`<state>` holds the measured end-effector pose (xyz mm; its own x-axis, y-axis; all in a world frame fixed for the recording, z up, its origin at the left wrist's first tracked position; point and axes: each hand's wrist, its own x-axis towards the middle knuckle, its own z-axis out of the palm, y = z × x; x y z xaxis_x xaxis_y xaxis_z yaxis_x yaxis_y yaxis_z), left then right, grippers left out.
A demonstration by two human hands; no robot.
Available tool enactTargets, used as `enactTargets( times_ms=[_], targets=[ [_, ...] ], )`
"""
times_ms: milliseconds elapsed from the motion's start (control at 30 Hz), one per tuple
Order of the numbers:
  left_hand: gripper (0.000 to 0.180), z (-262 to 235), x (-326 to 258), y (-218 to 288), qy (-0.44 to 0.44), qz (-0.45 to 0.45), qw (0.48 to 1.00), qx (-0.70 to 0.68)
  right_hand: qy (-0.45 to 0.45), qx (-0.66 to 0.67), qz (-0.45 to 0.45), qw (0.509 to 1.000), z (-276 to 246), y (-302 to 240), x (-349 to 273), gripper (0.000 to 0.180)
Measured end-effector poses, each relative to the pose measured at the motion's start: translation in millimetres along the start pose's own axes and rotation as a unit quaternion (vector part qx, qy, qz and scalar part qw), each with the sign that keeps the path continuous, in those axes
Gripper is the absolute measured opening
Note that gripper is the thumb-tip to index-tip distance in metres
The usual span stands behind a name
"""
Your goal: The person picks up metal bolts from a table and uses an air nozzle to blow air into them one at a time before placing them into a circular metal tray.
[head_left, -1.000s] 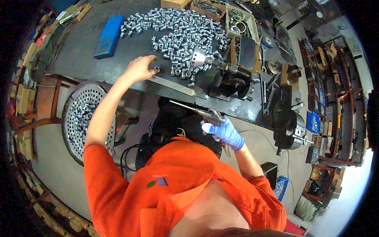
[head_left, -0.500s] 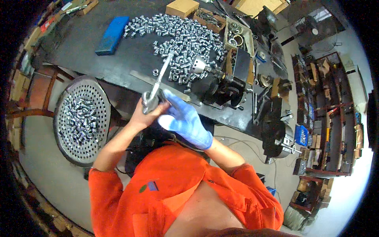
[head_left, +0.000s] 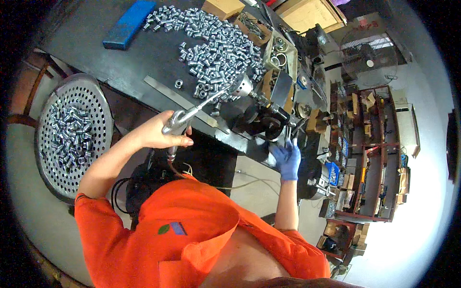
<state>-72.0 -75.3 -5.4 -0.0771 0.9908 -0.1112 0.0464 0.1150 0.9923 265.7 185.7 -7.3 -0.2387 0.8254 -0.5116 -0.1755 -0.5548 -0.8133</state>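
My left hand (head_left: 161,132) is bare and wrapped round a silver air blow gun (head_left: 175,122). The gun's long thin nozzle slants up toward a perforated metal head (head_left: 241,86) on a bench fixture (head_left: 269,115), and a hose hangs from its grip. In a blue glove, my right hand (head_left: 287,161) reaches to the bench's right front edge with its fingers apart. Its fingertips are close to some metal rods (head_left: 289,133); whether they touch is unclear. Behind the nozzle lies a wide heap of shiny metal sleeves (head_left: 216,53), with one loose sleeve (head_left: 178,84) nearer me.
On the left, a perforated round stool seat (head_left: 48,158) carries more sleeves. A flat metal strip (head_left: 175,96) lies along the bench's front edge. A blue box (head_left: 127,26) and a parts tray (head_left: 283,48) sit further back. Shelving (head_left: 374,153) and a fan (head_left: 370,62) stand at right.
My hands have parted: the right has left the blow gun and swung right to the bench edge. The left keeps the gun, its nozzle now tipped further right. The view has shifted.
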Motion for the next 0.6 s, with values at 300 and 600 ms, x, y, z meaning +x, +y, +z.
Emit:
enactTargets(
  times_ms=[300, 600],
  targets=[
    [0.034, -16, 0, -7, -0.035, -0.039, 0.998, 0.021, 0.066, 0.143, -0.098, 0.983, 43, 25, 27, 0.039],
    [0.031, -23, 4, -8, -0.064, -0.009, 0.998, -0.024, -0.091, 0.053, -0.113, 0.988, 78, 13, 45, 0.029]
  ],
)
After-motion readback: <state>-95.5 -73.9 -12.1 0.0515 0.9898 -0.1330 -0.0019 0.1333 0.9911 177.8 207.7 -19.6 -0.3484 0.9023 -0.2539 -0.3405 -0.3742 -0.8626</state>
